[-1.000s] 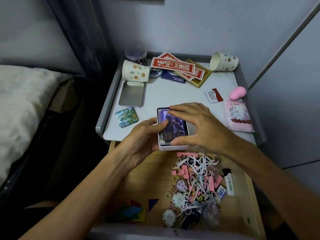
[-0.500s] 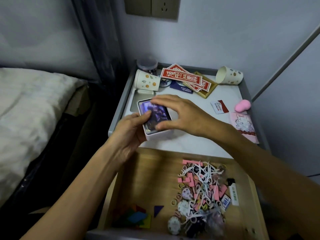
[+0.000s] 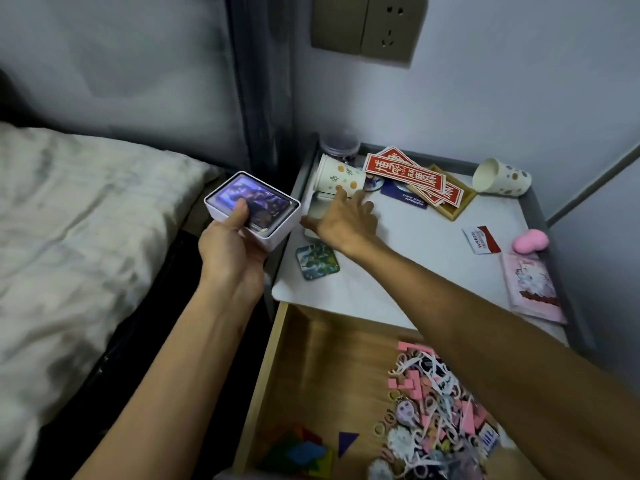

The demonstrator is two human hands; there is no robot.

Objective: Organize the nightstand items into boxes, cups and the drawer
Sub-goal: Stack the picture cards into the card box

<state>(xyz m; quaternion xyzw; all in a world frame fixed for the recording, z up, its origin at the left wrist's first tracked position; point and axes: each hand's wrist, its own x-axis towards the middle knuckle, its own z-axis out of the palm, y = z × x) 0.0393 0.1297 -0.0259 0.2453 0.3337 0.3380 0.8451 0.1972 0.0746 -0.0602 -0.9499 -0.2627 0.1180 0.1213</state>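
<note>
White box (image 3: 280, 231) w/ purple cards inside sits in left hand (image 3: 230, 252), thumb curled over the top, held just off the nightstand's (image 3: 433, 268) left edge. Right hand (image 3: 344, 221), fingers spread, is over metal tin (image 3: 312, 207) beside tipped paper cup (image 3: 337, 176); contact unclear. Drawer (image 3: 322, 368) below is open.

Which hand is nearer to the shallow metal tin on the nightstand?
Right. The right hand is directly over the metal tin, covering most of it. The left hand holds the white box out past the nightstand's left edge, apart from the tin.
</note>
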